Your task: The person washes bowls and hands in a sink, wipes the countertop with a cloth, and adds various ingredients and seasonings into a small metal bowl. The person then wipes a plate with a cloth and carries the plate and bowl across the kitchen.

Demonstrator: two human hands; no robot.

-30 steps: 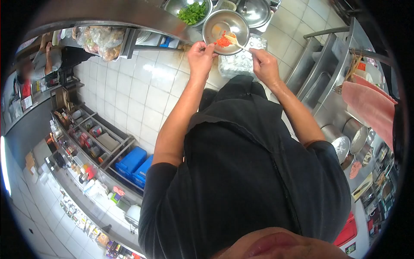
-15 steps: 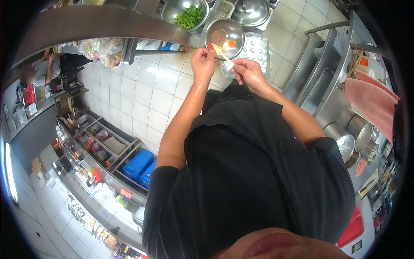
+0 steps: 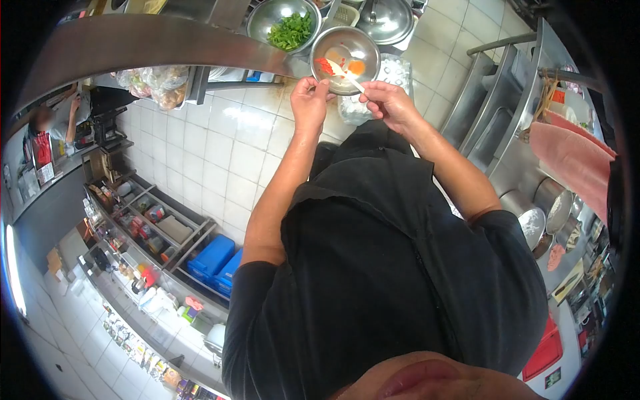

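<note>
A round metal bowl (image 3: pixel 367 53) at the top centre holds an egg yolk (image 3: pixel 356 68) and a red, chopped-looking food (image 3: pixel 325 65). My right hand (image 3: pixel 391 107) is closed around the handle of a pale spoon or spatula (image 3: pixel 343 73), whose head lies inside the bowl beside the red food. At the bowl's near left rim is my left hand (image 3: pixel 310 103), its thumb and fingers closed on the edge. Part of that grip is hidden by the hand itself.
A larger bowl of chopped greens (image 3: pixel 291 31) stands behind on the left, a lidded metal pot (image 3: pixel 386 20) on the right. Under the bowl's right side is a plastic-wrapped egg tray (image 3: pixel 395 73). Steel shelving (image 3: pixel 477 100) lines the right; another person (image 3: pixel 59 127) is far left.
The spoon's head has moved away from my left fingers, and more of it shows within the bowl. My left hand has shifted slightly down and left; the right hand slightly right.
</note>
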